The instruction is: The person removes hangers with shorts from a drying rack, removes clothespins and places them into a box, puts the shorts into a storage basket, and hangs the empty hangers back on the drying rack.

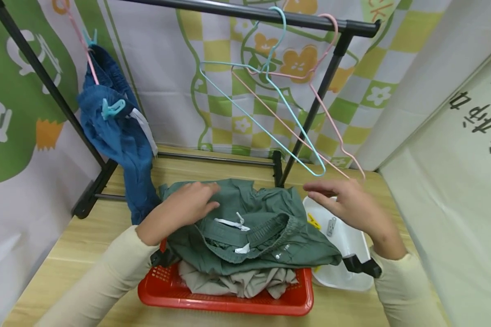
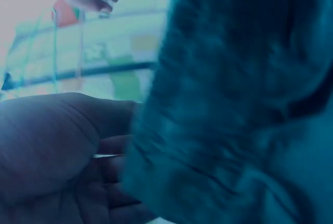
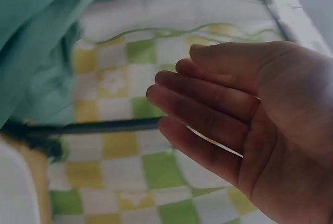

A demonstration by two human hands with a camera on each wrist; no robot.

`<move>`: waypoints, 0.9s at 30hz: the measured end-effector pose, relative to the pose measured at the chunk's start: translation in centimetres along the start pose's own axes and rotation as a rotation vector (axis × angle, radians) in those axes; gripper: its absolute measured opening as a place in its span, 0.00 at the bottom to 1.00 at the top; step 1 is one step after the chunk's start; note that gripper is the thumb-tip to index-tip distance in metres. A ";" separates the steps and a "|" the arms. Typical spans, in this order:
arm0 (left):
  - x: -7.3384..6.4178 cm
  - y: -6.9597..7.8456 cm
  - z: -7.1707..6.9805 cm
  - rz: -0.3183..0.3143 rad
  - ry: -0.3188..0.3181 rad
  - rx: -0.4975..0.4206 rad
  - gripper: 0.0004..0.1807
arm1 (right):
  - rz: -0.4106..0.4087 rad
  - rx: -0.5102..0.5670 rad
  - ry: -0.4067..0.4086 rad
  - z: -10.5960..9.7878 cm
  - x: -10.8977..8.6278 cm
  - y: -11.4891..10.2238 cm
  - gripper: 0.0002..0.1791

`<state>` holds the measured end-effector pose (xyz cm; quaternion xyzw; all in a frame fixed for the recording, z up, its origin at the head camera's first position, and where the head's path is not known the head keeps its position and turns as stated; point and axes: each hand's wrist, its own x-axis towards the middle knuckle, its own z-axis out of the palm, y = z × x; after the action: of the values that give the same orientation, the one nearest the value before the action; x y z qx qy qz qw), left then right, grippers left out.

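Green pants (image 1: 266, 245) with an elastic waistband and a white drawstring lie heaped over a red basket (image 1: 229, 305). My left hand (image 1: 190, 203) is over their left part, thumb apart from the fingers, nothing pinched between them. In the left wrist view, the green cloth (image 2: 223, 104) hides the fingertips of that hand (image 2: 62, 151). My right hand (image 1: 343, 200) is raised to the right of the pants, above a white tray (image 1: 343, 277). Its fingers (image 3: 203, 112) are nearly straight and hold nothing in the right wrist view.
Beige cloth (image 1: 237, 284) lies in the basket under the pants. A black rack (image 1: 229, 9) stands behind, bearing a blue hanger (image 1: 286, 104), a pink hanger (image 1: 327, 109) and clipped blue jeans (image 1: 127, 145). Clothespins (image 1: 331, 226) lie in the tray.
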<state>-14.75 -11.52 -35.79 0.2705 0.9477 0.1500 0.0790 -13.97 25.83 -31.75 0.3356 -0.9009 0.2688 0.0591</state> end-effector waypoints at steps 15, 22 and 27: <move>3.0 -2.5 2.2 -0.124 -0.055 0.086 0.18 | 0.022 -0.196 -0.378 5.1 2.9 4.7 0.28; 3.5 -3.3 2.6 -0.109 0.073 0.121 0.13 | -0.012 -0.199 -0.339 6.3 3.6 5.2 0.23; 3.7 -3.7 3.1 -0.085 0.137 0.128 0.10 | -0.065 -0.200 -0.253 7.1 3.9 6.0 0.14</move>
<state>-19.00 -11.79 -40.16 0.2237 0.9691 0.1040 0.0031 -20.27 23.67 -39.36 0.3881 -0.9121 0.1313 -0.0133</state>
